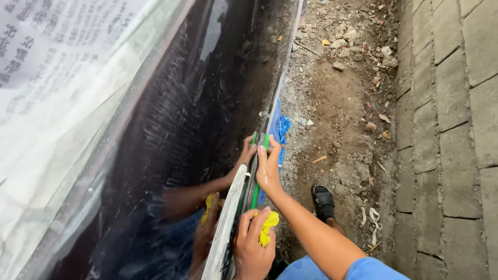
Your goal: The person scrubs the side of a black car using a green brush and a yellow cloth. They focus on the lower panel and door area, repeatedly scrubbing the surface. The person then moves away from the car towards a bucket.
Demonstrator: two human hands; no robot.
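— What is that person doing at the edge of the dark glossy panel (171, 129)?

— The right hand (268, 168) pinches a green strip (255, 192) that runs along the panel's lower edge, fingers closed on its upper end. The left hand (252, 243), further down the same edge, is curled around a crumpled yellow cloth (269, 227) and presses against the strip.

— And beyond the panel?

— A blue plastic scrap (281, 129) lies just past the right hand against the edge. A foot in a black sandal (323, 201) stands on the dirt ground (342, 103) beside it, and a brick wall (451, 129) rises across from the panel. Both hands mirror in the gloss.
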